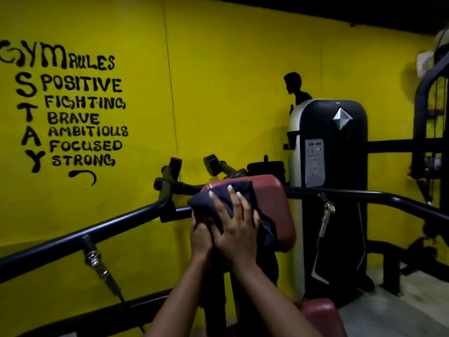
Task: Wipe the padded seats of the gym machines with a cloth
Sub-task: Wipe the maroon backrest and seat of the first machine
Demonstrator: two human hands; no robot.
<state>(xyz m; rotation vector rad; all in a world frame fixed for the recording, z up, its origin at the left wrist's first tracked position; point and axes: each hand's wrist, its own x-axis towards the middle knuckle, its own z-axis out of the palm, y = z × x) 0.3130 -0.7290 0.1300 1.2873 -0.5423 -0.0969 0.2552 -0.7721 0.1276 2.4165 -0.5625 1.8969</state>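
Right hand [237, 229] lies flat, fingers spread, pressing a dark navy, thickly folded cloth [218, 199] against the maroon vinyl back pad [277, 210] of a black-framed gym machine [109, 226]. Left hand [200, 237], partly hidden beside it, curls onto the cloth's lower edge.

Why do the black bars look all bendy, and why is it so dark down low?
Head view: the wide-angle lens curves the black bars. Head view again: light falls on the yellow wall, while the lower seat sits in shade.
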